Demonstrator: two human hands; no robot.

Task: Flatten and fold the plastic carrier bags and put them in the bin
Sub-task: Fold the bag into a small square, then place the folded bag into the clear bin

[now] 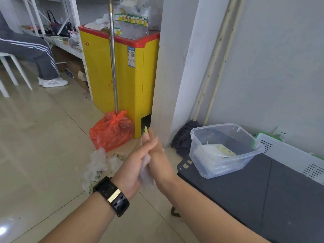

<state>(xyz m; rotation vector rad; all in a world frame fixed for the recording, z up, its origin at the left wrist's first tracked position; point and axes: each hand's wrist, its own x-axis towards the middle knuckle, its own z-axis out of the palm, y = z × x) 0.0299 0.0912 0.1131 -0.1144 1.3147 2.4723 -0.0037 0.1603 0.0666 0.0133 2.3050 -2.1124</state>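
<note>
My left hand (135,165) and my right hand (160,160) are pressed palm to palm with straight fingers in mid-air over the floor. A folded clear plastic bag (146,174) is sandwiched flat between them, its edge showing at the wrists. More crumpled clear plastic bags (95,165) lie on the floor tiles to the left of my hands. The clear plastic bin (222,149) stands on a black surface to the right, with folded bags and a white packet inside.
A tied red plastic bag (112,130) sits at the foot of a metal pole against a yellow chest freezer (119,67). A dark mop head (184,139) lies by the wall corner. A seated person's legs (35,53) are at far left. The black surface (263,199) fills the lower right.
</note>
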